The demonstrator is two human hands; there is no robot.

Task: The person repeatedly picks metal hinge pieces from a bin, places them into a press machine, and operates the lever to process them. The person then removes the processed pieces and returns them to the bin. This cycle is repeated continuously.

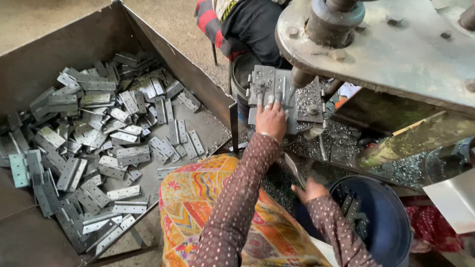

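My left hand (271, 120), in a brown dotted sleeve with a bangle at the wrist, reaches up to the grey die block (307, 101) of a press. Its fingertips press a small grey hinge plate (269, 94) against the block, under the press ram (299, 78). My right hand (308, 190) is lower, at the rim of a dark blue bucket (391, 217) that holds several hinge plates. Its fingers curl around the end of a flat grey metal piece (293, 169).
A large steel tray (198, 84) on the left holds a heap of grey hinge plates (99, 148). The heavy press frame (396, 49) overhangs the top right, with metal chips (341, 138) below it. Another person in dark clothes (247, 24) sits behind the press.
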